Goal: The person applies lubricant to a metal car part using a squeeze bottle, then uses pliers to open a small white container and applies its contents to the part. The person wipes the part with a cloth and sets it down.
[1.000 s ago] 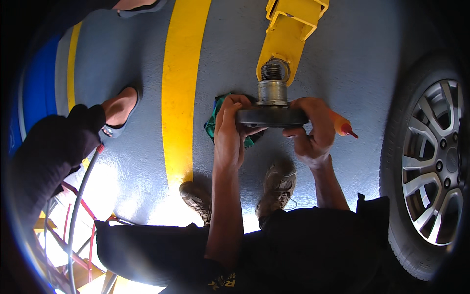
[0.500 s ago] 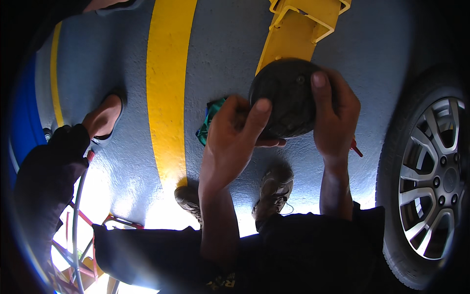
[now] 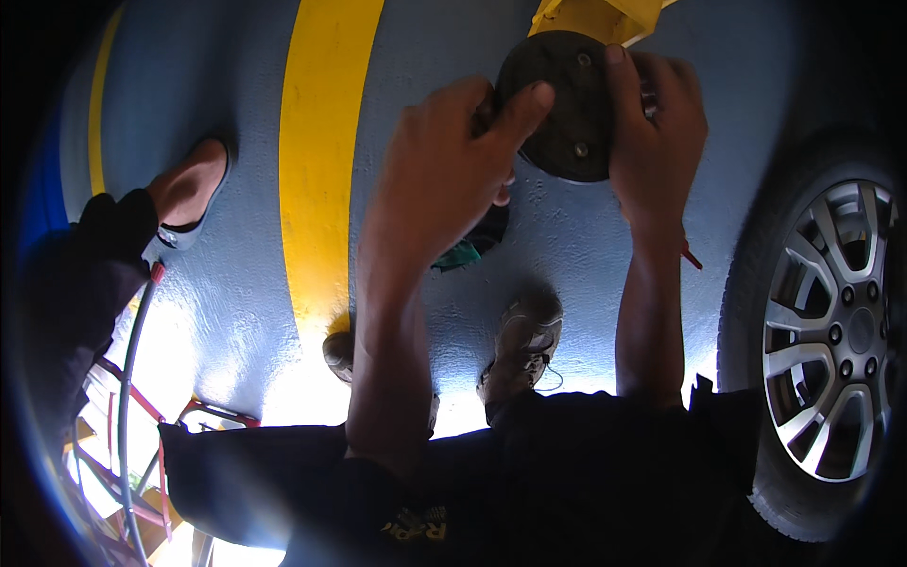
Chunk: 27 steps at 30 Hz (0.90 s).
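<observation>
A round black rubber lift pad [image 3: 565,113] with small metal bolt heads in its face is held up between my two hands. My left hand [image 3: 453,161] grips its left edge, thumb resting on the face. On the right edge my right hand [image 3: 658,142] is closed round the rim, its thumb near the top. Just behind the pad shows the end of a yellow steel lift arm [image 3: 619,17]; whether the two touch is hidden. Beneath my left hand lies a dark and green crumpled item [image 3: 463,253], partly covered.
A car wheel [image 3: 836,326] with silver spokes stands at my right. Beside my right wrist a thin red thing [image 3: 692,255] shows. Yellow stripes [image 3: 321,142] cross the grey-blue floor. At the left are another person's sandalled foot [image 3: 194,189] and a red metal frame [image 3: 142,402].
Both hands have carried the pad away from me, up toward the lift arm's end. Its face is turned so that two bolt heads now show. The other person's foot appears slightly higher.
</observation>
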### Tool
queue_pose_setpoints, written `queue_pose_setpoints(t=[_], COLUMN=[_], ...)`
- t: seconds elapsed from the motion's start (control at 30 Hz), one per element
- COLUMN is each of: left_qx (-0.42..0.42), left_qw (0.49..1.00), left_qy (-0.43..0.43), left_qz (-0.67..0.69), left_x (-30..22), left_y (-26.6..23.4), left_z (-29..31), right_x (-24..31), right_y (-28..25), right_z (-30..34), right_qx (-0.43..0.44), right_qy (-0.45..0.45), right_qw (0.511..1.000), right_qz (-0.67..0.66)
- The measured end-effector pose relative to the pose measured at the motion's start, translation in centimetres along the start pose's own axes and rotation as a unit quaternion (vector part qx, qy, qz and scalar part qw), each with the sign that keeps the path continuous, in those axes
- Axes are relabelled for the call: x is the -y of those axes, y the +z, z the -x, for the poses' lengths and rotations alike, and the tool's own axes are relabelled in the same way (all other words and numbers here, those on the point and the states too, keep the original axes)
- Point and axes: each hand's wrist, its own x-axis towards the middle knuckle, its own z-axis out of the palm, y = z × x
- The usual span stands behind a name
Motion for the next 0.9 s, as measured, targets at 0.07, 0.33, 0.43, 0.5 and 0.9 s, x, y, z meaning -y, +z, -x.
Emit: queue_pose_setpoints(t=[0.07, 0.33, 0.43, 0.5, 0.9], left_qx=[-0.012, -0.025, 0.016, 0.051, 0.007], left_qw=[1.0, 0.985, 0.977, 0.97, 0.954], left_qy=[0.02, 0.078, 0.097, 0.104, 0.147], left_qz=[0.001, -0.154, -0.189, -0.212, -0.262], left_x=[0.8, 0.7, 0.0, -0.3, 2.8], left_y=[0.3, -0.1, -0.8, -1.5, -0.6], left_z=[-0.1, -0.6, -1.2, -1.6, -3.5], right_x=[-0.2, 1.7, 1.2, 1.2, 0.4], right_y=[0.2, -0.2, 0.1, 0.5, 1.8], right_z=[0.2, 0.6, 0.5, 0.3, 1.9], right_qx=[-0.011, 0.018, 0.026, 0.038, -0.044], right_qy=[-0.011, 0.036, 0.061, 0.055, -0.079], right_qw=[1.0, 0.997, 0.998, 0.997, 0.99], right_qz=[-0.015, 0.062, 0.022, 0.031, 0.112])
